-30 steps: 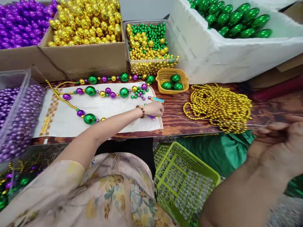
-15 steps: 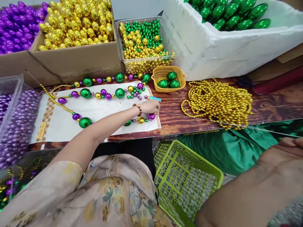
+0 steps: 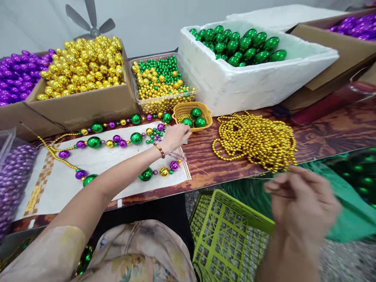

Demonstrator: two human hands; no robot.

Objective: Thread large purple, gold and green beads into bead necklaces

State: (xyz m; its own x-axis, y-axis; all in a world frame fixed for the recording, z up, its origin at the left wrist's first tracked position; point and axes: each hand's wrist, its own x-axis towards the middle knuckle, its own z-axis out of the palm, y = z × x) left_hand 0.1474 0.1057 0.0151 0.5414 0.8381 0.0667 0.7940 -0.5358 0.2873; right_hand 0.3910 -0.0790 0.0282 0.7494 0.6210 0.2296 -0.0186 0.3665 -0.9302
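Observation:
My left hand (image 3: 176, 136) reaches over the right end of a white cloth mat (image 3: 96, 172), fingers curled, close to a small yellow basket (image 3: 192, 111) holding three green balls. A strand of green, gold and purple beads (image 3: 114, 141) lies looped on the mat, ending in a green, gold and purple bead near the mat's right edge. A thin thread trails from there toward the right. My right hand (image 3: 296, 197) is blurred in front of the table edge, fingers partly bent, by a heap of gold bead strings (image 3: 255, 141). What either hand holds is not clear.
Cardboard boxes of gold balls (image 3: 82, 68) and purple balls (image 3: 14, 78) stand at the back left, a clear tub of small gold and green beads (image 3: 158, 80) beside them, a white foam box of green balls (image 3: 235, 43) at right. A lime plastic basket (image 3: 229, 235) sits below the table edge.
The view tilted up. My left hand moved from the thread end on the mat up toward the yellow basket. My right hand came in from the far right toward the gold bead heap.

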